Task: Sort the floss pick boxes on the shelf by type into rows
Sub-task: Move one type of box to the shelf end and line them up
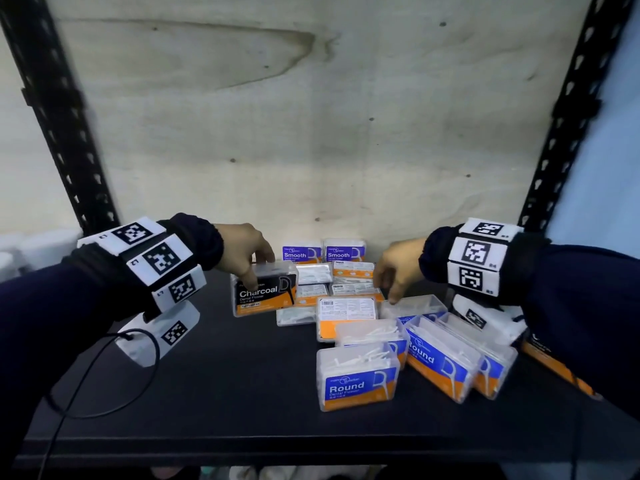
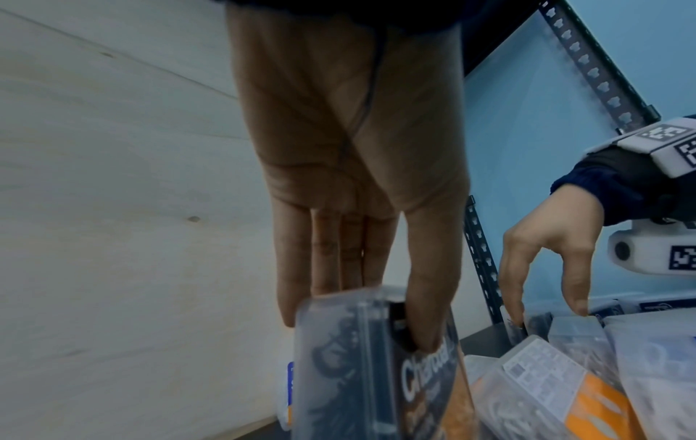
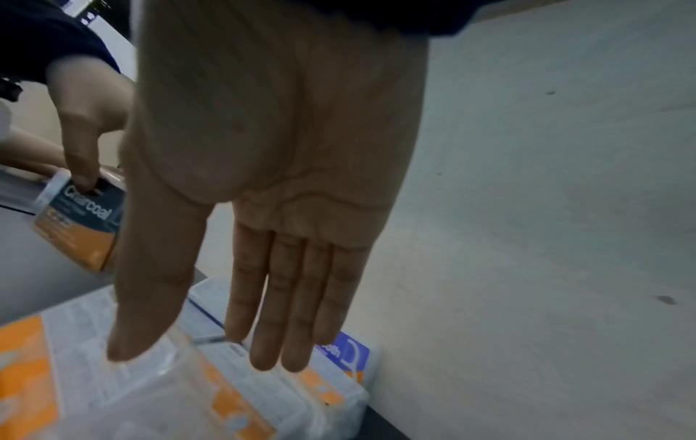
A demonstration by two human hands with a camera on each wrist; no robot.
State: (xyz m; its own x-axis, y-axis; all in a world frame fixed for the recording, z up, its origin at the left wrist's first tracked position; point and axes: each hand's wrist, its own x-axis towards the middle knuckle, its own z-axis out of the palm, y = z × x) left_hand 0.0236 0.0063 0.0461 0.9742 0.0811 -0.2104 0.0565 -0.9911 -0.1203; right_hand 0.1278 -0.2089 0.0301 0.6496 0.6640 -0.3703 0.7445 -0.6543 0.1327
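Clear hard plastic with a black-and-orange label: that is the Charcoal box [image 1: 264, 292], and my left hand [image 1: 246, 252] has it pinched from above, thumb on the printed front, the other fingers [image 2: 297, 268] down its back. It stands upright at the left edge of the pile on the black shelf [image 1: 207, 393], its long side running left to right, and the bare stretch of shelf lies to its left, so I judge a row for it should start there. My left hand is the nearer one for that.

My right hand [image 1: 398, 268] is released, fingers straight and pointing down, the tips just at the top edge of a clear box [image 1: 412, 304] in the middle of the heap; I cannot tell whether they press it. Two Smooth boxes [image 1: 323, 251] with purple labels stand side by side against the pale wooden back panel [image 1: 311, 116]. Nearer me, blue-labelled Round boxes [image 1: 356, 379] stand or lean, white picks showing through their slick lids. Between them several boxes lie flat, backs up.
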